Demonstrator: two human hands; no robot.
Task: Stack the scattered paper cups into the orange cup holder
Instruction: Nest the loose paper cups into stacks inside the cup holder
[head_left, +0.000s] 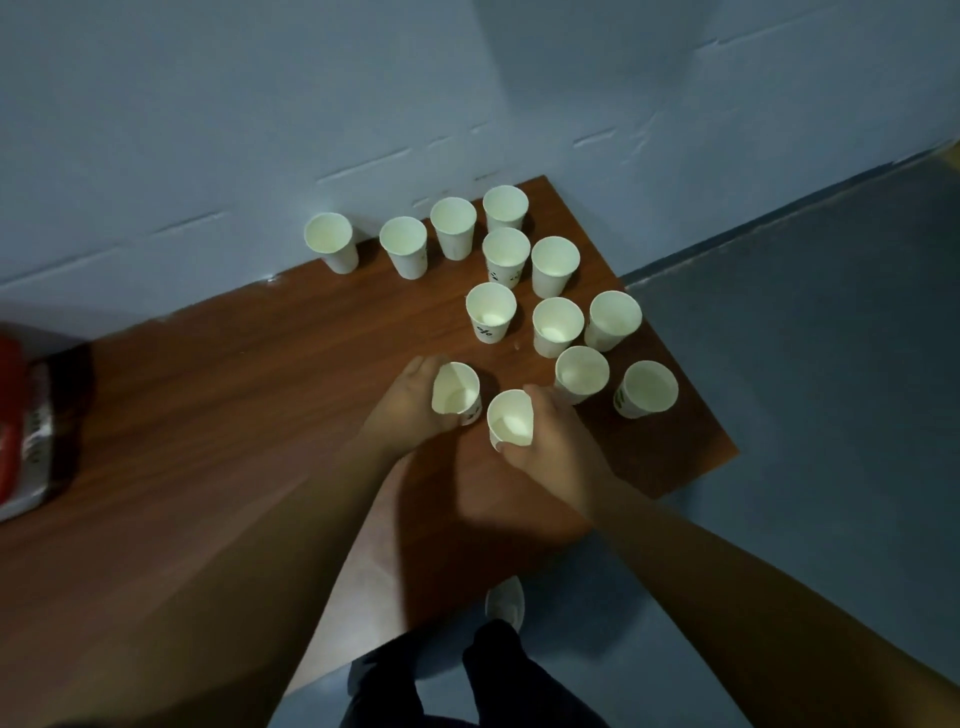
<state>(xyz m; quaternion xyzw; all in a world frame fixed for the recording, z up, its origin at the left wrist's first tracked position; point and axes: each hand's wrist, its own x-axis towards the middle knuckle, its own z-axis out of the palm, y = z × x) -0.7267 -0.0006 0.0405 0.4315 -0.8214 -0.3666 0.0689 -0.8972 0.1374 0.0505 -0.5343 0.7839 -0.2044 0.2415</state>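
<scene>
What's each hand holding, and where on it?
Left hand grips one white paper cup round its side wall; right hand grips another white paper cup likewise.

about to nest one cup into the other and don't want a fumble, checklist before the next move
1. Left hand grips left cup: ok.
2. Right hand grips right cup: ok.
3. Both held cups empty, mouths up: ok.
4. Held cups apart, room to nest: ok.
5. Eleven loose cups upright on table: ok.
6. Orange cup holder located: cannot tell, none clearly in view.
</scene>
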